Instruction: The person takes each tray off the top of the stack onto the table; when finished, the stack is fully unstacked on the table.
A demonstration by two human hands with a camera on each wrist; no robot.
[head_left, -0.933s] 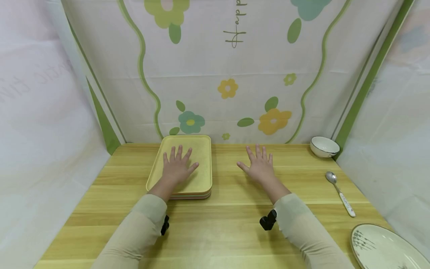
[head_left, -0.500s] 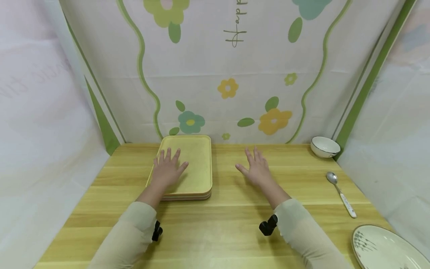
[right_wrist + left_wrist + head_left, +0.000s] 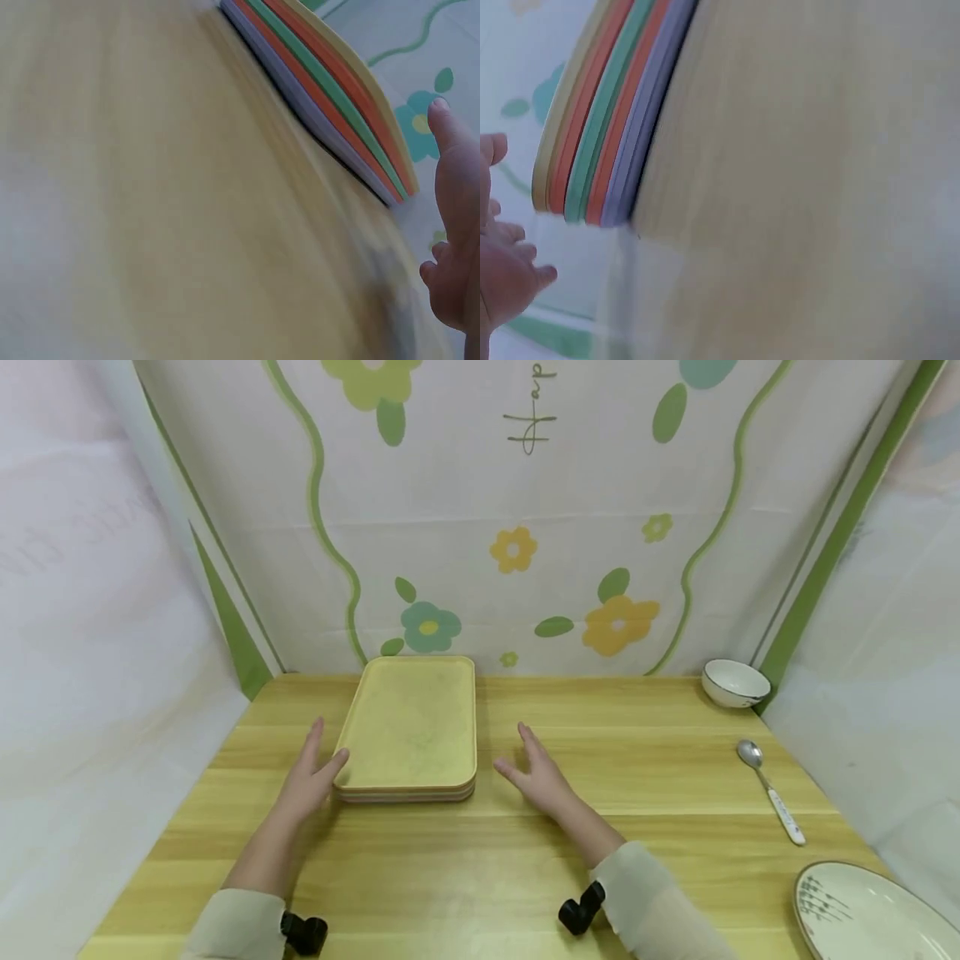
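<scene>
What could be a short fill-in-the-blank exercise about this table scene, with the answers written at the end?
The top tray is ____.
The third tray from the top is ____.
The spoon lies between the plate and the ____.
The right hand is on the ____ side of the stack.

Missing words: yellow; green; bowl; right.
</scene>
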